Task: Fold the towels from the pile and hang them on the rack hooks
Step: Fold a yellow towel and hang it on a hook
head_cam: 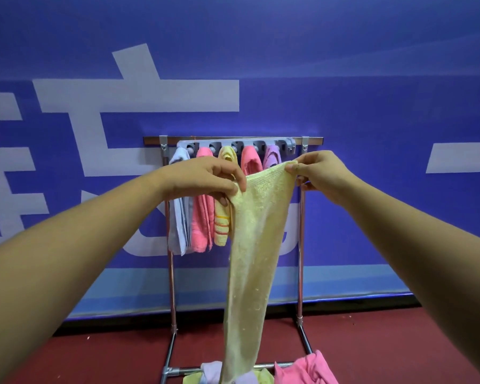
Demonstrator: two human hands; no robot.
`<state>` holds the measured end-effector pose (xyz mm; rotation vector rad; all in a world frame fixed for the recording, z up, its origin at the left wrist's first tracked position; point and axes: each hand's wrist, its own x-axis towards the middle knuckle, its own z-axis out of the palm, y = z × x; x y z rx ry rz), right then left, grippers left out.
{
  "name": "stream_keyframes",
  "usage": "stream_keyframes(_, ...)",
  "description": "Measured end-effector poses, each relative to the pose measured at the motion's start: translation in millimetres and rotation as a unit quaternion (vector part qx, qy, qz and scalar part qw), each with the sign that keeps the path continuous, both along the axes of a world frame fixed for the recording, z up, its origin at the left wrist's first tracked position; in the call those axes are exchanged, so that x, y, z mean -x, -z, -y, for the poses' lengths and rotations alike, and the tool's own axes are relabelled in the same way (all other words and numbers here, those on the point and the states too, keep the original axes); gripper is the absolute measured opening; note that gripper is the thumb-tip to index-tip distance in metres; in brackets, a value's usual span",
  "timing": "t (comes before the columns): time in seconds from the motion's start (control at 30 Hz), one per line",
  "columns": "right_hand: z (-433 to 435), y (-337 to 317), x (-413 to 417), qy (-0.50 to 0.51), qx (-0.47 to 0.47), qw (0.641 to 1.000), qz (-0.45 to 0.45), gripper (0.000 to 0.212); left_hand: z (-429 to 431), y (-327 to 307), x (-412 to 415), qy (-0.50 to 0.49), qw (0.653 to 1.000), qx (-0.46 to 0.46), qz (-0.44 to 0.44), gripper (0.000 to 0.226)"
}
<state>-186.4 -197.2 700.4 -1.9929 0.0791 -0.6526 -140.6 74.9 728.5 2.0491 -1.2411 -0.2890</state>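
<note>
I hold a pale yellow towel [255,239] up in front of the rack. My left hand [205,180] pinches its upper left corner and my right hand [320,176] pinches its upper right corner. The towel hangs long and narrow down to the pile [302,370] at the bottom edge. Behind it stands the metal rack [301,245] with a grey hook strip [287,144]. On the hooks hang a light blue towel [179,228], a pink towel [201,223], a yellow striped towel [222,225], another pink towel [251,160] and a purple towel [272,156]. The rightmost hook is bare.
A blue wall with large white lettering [139,95] stands right behind the rack. The floor [108,356] is dark red. The rack's lower bar [183,371] runs along the bottom, with pink, yellow and lilac towels heaped beside it.
</note>
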Motion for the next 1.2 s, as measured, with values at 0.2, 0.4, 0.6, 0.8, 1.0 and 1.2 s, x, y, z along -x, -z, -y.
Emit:
stream_keyframes(0.2, -1, 6, 1, -0.001, -0.073, 0.997, 0.016, 0.017, -1, -1, -4, -0.053, 0.975, -0.074, 0.204, 0.024)
stream_keyframes(0.4, -20, 6, 2, -0.095, -0.104, 0.990, 0.019, 0.010, 2, 2, -7, -0.046, 0.967, 0.001, 0.249, 0.007)
stream_keyframes(0.6, -32, -4, 0, -0.111, -0.116, 0.986, 0.049, 0.017, 6, -2, 5, 0.033, 0.991, 0.047, 0.120, 0.017)
stream_keyframes(0.8, -45, -4, 8, -0.200, -0.104, 0.974, 0.015, 0.012, 11, 3, -2, -0.082, 0.976, 0.109, 0.170, 0.008)
stream_keyframes(1.0, -68, -4, 20, -0.237, 0.014, 0.971, 0.003, 0.022, 16, 6, -1, -0.125, 0.960, 0.154, 0.197, 0.011)
stream_keyframes(1.2, -74, -4, 18, -0.185, 0.023, 0.982, 0.035, 0.018, 9, 5, -3, -0.142, 0.969, 0.109, 0.172, 0.028)
